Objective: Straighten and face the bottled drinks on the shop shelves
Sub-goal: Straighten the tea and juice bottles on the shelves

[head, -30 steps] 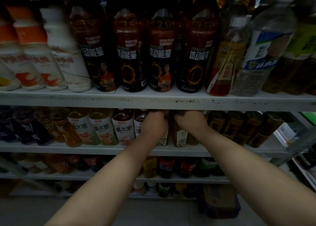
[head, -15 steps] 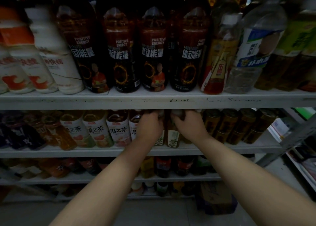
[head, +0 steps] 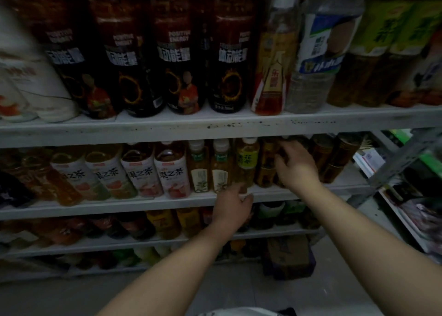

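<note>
Spanning the view, the shelving (head: 215,129) carries bottled drinks on every tier. On the middle shelf (head: 119,205), a yellow-labelled bottle (head: 247,159) stands upright beside brown bottles (head: 267,165). The right hand (head: 295,167) lies spread and unclenched against the brown bottles. The left hand (head: 233,204) touches the yellow-labelled bottle's base, fingers extended.

4 energy bottles (head: 177,52) on upper shelf (head: 143,129), tea bottles (head: 167,170) on middle shelf (head: 95,208) beneath, box (head: 287,256) on floor (head: 239,291)

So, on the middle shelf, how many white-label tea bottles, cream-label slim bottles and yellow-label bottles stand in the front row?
White-label tea bottles: 4
Cream-label slim bottles: 2
Yellow-label bottle: 1
Total: 7
</note>
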